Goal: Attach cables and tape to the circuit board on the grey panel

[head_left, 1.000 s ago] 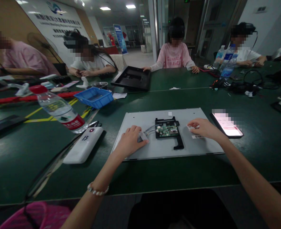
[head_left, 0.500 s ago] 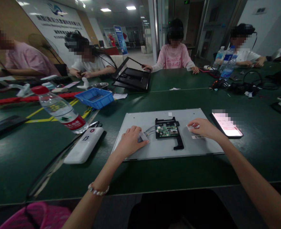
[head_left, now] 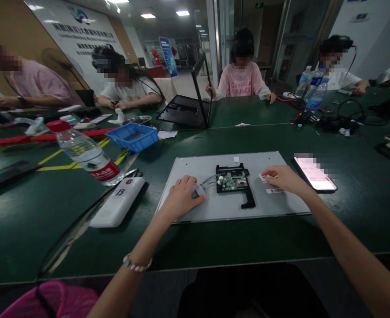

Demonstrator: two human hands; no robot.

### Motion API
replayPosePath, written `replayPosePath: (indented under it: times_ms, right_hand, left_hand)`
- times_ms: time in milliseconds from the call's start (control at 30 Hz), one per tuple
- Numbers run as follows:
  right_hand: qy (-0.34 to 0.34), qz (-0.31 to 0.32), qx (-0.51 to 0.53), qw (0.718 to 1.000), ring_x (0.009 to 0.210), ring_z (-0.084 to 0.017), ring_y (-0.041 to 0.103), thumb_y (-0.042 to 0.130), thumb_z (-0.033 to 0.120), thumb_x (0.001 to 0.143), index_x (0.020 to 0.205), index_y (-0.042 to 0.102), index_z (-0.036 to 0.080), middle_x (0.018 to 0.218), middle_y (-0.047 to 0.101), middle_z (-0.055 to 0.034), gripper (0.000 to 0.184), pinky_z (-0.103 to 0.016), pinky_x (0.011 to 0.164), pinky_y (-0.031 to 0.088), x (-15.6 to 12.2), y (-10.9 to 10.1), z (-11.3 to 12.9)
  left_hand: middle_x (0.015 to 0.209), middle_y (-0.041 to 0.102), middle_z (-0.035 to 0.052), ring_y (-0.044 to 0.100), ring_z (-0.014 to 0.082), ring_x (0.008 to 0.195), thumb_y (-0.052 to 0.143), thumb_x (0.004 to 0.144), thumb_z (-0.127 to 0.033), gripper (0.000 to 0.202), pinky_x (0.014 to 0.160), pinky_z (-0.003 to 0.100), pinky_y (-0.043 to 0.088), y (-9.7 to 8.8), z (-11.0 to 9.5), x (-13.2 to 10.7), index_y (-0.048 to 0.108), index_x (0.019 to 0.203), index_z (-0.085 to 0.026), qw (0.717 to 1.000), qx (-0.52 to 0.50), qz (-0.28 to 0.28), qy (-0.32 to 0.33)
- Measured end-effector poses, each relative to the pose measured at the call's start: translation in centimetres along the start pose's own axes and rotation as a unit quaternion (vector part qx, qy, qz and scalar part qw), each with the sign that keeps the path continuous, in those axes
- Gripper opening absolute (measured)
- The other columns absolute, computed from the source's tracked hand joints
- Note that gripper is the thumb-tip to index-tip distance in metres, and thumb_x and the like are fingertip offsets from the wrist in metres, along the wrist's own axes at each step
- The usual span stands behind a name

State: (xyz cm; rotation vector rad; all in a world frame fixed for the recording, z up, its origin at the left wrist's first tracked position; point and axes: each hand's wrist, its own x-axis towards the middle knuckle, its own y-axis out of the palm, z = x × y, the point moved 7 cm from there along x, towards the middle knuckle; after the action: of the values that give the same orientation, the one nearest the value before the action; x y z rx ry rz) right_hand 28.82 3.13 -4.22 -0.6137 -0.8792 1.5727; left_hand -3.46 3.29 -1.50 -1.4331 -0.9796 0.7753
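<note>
My left hand (head_left: 181,197) rests on the left part of a light grey flat panel (head_left: 211,212), its thumb and fingers apart. Between them lies a shiny grey piece of tape (head_left: 199,190), with thin wires running from it to a green circuit board (head_left: 233,181). That board sits in a black plastic bracket (head_left: 248,198) at the panel's middle. On the right side of the panel, my right hand (head_left: 280,177) pinches at a small white label (head_left: 264,178); the fingertips partly hide it. Another printed label (head_left: 275,191) lies just below that hand.
Right of the panel is a lit phone (head_left: 316,174). To the left are a white power bank (head_left: 118,202), a water bottle (head_left: 89,154) and a blue tray (head_left: 133,136). Across the table a person (head_left: 243,79) holds a black frame (head_left: 198,88).
My right fingers have shifted slightly, so more of the white label shows. My left hand stays in place. Across the table, the person's black frame has tilted up to stand more upright.
</note>
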Motion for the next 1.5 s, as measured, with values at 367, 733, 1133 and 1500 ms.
replayPosePath:
  times_ms: [367,733,1133,1500]
  right_hand:
    - [-0.004,-0.036,-0.010,0.999,0.092,-0.021,0.061,0.055,0.024,0.076,0.092,0.070,0.023,0.100,0.067,-0.0052,0.022,-0.035,0.079,0.048,-0.1,-0.6,0.0]
    - [-0.011,-0.038,-0.019,0.999,0.092,-0.021,0.060,0.055,0.024,0.077,0.092,0.069,0.022,0.098,0.066,-0.0060,0.020,-0.036,0.081,0.047,0.1,-0.4,-0.4]
    - [-0.010,-0.033,-0.003,0.999,0.090,-0.022,0.062,0.058,0.021,0.074,0.099,0.067,0.021,0.101,0.066,-0.0076,0.027,-0.035,0.080,0.049,-0.1,-0.5,0.0]
    - [0.002,-0.014,0.015,1.000,0.086,-0.020,0.062,0.059,0.021,0.073,0.097,0.068,0.021,0.098,0.067,-0.0068,0.026,-0.034,0.077,0.050,0.3,0.0,-0.6]
  left_hand:
    - [0.110,0.053,0.0116,0.051,0.0294,0.099,0.057,0.074,-0.052,0.045,0.078,0.040,0.044,-0.3,0.0,0.0,0.051,0.105,-0.020,1.000,-0.027,-0.010,0.001]
    - [0.112,0.051,0.0103,0.047,0.0281,0.104,0.058,0.077,-0.047,0.044,0.086,0.040,0.041,-1.6,-0.9,0.1,0.049,0.109,-0.019,0.998,-0.035,-0.046,0.002]
    - [0.121,0.045,0.0094,0.043,0.0270,0.114,0.052,0.084,-0.040,0.040,0.094,0.041,0.038,-3.1,-4.8,2.2,0.044,0.117,-0.020,0.993,-0.074,-0.073,0.063]
    - [0.135,0.037,0.0122,0.035,0.0269,0.126,0.049,0.086,-0.038,0.052,0.104,0.042,0.030,-0.5,-8.8,6.7,0.034,0.132,-0.019,0.980,-0.107,-0.048,0.161]
